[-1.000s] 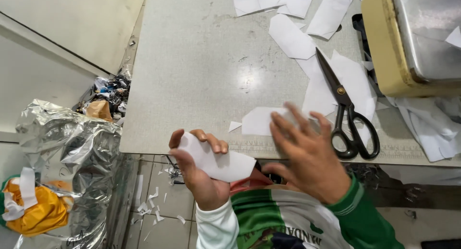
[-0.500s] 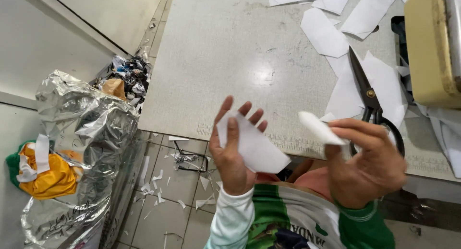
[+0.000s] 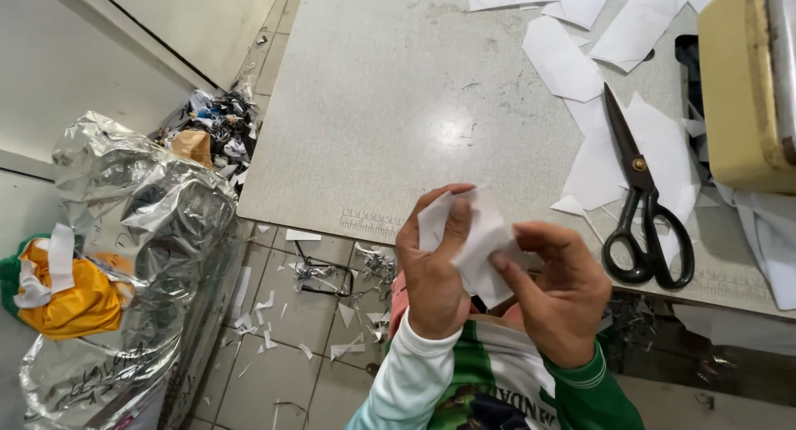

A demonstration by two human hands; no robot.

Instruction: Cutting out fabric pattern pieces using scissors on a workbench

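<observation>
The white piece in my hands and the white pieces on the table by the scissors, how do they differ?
The white piece in the hands is held off the table, pinched between the left hand and the right hand; the white pieces on the table lie loose. The held piece looks bent and folded; the table pieces lie flat and overlap, some under the black scissors. Both are plain white cut sheet.
</observation>
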